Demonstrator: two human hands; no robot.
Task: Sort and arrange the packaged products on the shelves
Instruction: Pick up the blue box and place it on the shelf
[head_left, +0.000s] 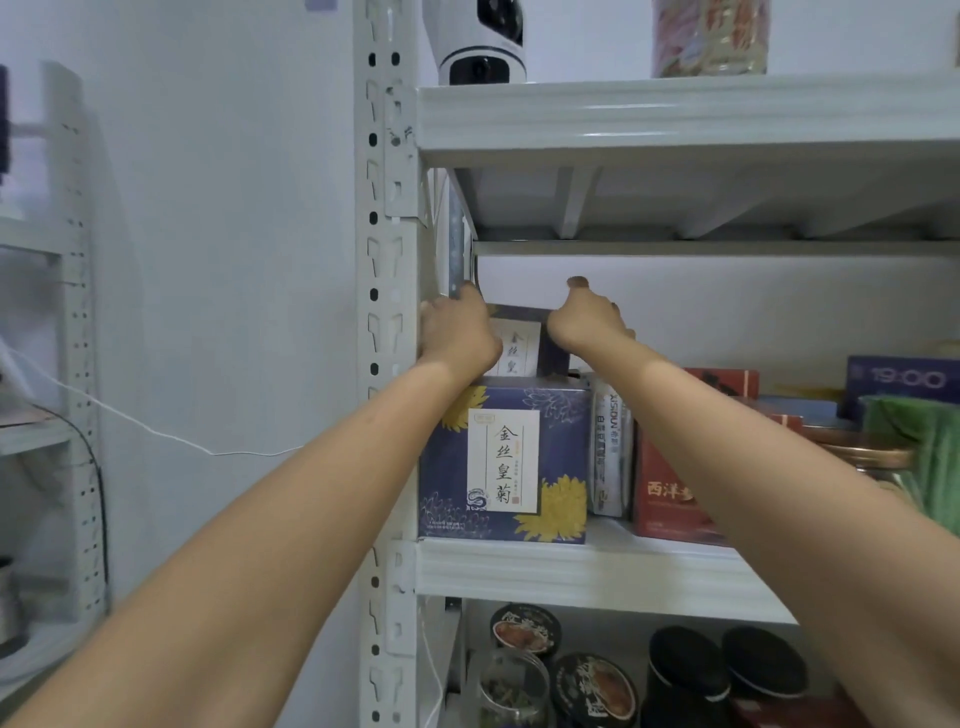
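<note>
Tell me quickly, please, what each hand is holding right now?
Left hand: grips the left side of the small navy box, which sits on the larger navy box.
Right hand: grips the right side of the same small navy box.

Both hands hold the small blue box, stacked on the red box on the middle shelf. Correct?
No. Head view: the small blue box sits on the large blue flowered box, not the red box. Left hand and right hand do hold it, on the middle shelf.
</note>
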